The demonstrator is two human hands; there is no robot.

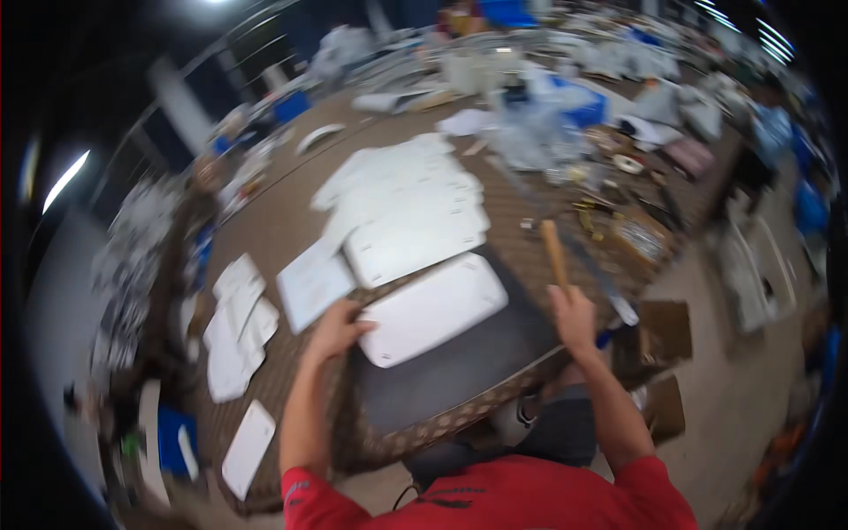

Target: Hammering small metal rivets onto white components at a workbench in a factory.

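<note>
On a dark grey mat (415, 389) at the table's near edge lies a white rounded rectangular piece (435, 309), flat and thin, with small marks near its corners. My left hand (340, 329) pinches its left end between thumb and fingers. To the right of the mat, my right hand (574, 316) is closed round a tool with a wooden handle (554, 247). The handle points away from me; the tool's other end is not clear. Beyond the mat, similar white pieces (411, 216) lie in an overlapping spread.
A pale bluish sheet (314, 281) lies left of the mat, with more white pieces (237, 331) further left. A long metal ruler (605, 287) runs along the right. Clear plastic bags (530, 128), a tape roll (629, 163) and loose tools clutter the far right.
</note>
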